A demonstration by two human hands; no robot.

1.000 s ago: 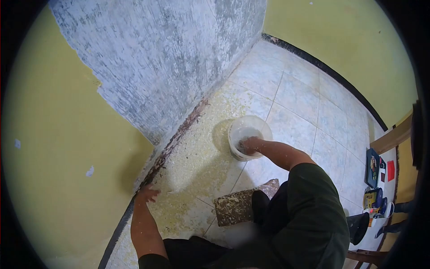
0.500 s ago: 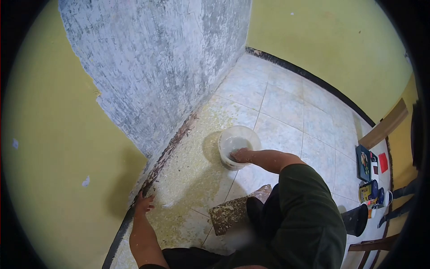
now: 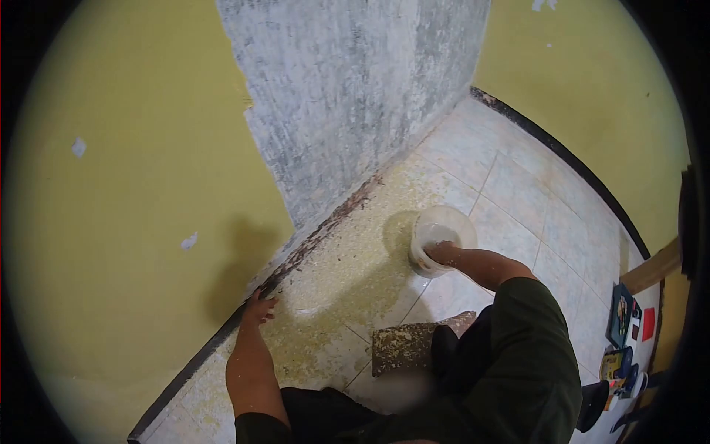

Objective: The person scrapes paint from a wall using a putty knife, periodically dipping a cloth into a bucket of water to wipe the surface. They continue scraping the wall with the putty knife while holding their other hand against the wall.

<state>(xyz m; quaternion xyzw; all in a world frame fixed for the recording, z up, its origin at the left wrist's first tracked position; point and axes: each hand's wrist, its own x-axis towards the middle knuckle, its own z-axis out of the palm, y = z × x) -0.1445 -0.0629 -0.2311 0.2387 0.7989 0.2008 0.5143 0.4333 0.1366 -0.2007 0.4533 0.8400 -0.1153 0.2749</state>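
My right hand point(image 3: 441, 253) reaches down inside a whitish plastic bucket point(image 3: 458, 222); its fingers are hidden, and so is anything they might hold. Near the foot of the wall, my left hand point(image 3: 259, 311) is beside the dark baseboard point(image 3: 222, 334), its fingers apart and nothing seen in them. Pale flakes and crumbs cover the tiles point(image 3: 325, 277) between the two hands. Above the baseboard, the wall shows a scraped grey-white patch point(image 3: 347, 96) next to yellow paint point(image 3: 148, 185).
A brown, flake-covered board point(image 3: 403, 348) lies by my foot. At the right stand a black bucket point(image 3: 593, 407), paint containers point(image 3: 614, 364), a dark green case point(image 3: 620, 314) and a red item point(image 3: 648, 323). A wooden piece point(image 3: 651, 270) and a person's dark-clothed legs are also there.
The view has swung left, so the wall, bucket and both arms appear farther right. My right hand is still in the bucket, and my left hand stays beside the baseboard.
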